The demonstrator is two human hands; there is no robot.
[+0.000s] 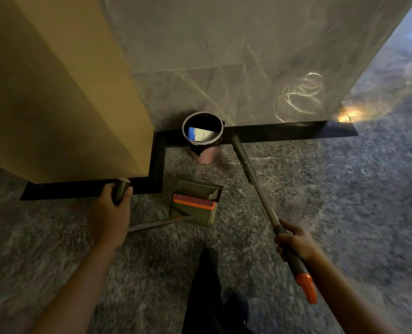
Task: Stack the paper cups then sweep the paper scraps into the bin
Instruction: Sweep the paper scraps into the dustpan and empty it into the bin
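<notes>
While the left hand (pixel 108 213) gripped the dustpan (pixel 195 209) handle and the right hand (pixel 294 242) clamped the broom (pixel 255 186), blur obscured its head beside the mid-frame bin (pixel 206 154).

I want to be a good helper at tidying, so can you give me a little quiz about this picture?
1. True or false: the right hand grips the broom by its handle.
2. What lies inside the dustpan? A) a paper scrap B) a spoon C) a sock
3. Fill in: the bin stands on the floor right next to the ____.
Key: 1 true; 2 A; 3 wall.
</notes>
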